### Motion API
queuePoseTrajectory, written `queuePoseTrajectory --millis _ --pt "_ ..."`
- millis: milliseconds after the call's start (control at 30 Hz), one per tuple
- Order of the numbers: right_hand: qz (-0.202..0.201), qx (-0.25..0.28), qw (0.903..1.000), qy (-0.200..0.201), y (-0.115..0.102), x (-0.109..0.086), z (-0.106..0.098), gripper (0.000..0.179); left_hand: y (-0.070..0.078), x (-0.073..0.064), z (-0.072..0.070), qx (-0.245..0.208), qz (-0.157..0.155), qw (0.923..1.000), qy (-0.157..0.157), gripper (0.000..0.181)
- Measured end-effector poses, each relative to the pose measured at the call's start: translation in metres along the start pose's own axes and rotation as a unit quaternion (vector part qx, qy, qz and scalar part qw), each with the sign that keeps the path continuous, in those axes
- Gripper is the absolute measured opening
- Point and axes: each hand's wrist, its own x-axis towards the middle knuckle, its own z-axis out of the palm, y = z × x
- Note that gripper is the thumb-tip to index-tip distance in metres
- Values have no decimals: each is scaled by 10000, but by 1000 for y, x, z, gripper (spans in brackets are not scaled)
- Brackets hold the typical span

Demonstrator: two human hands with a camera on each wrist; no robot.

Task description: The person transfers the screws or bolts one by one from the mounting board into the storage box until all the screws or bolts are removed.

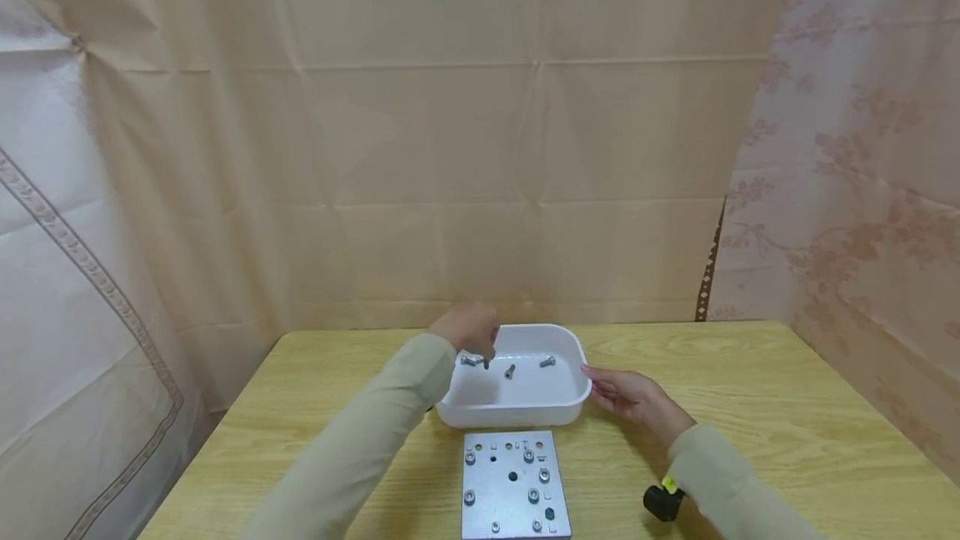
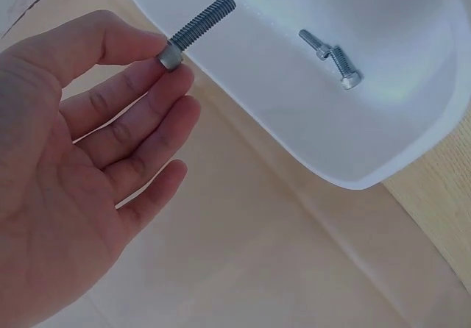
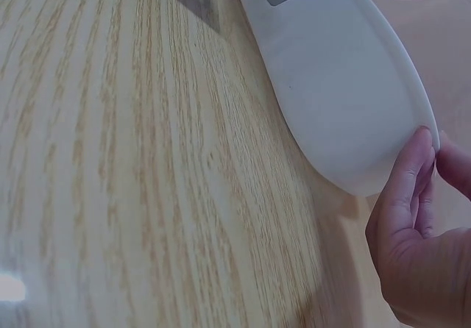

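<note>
My left hand [image 1: 467, 328] is over the back left of a white plastic tray [image 1: 517, 416]. In the left wrist view its thumb and fingers pinch a socket head bolt [image 2: 200, 28] by the head, the threaded shank pointing out over the tray. Inside the tray lie several more bolts, one near the right side [image 1: 548, 362] and another by the middle [image 1: 510, 372]. My right hand [image 1: 630, 397] grips the tray's right rim, thumb on one side and fingers on the outer wall [image 3: 346, 85].
In front of the tray, a silver metal plate [image 1: 491, 475] with holes and several bolts set in it lies on the wooden table [image 1: 337, 373]. A small black object [image 1: 663, 504] with a yellow part is by the right sleeve. Beige cloth [image 1: 480, 148] hangs behind.
</note>
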Motion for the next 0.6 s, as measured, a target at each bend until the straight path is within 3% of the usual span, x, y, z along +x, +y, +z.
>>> queuePoseTrajectory --millis 600 --pt "65 67 9997 224 -2 2 0 11 11 17 2 214 0 9997 -68 14"
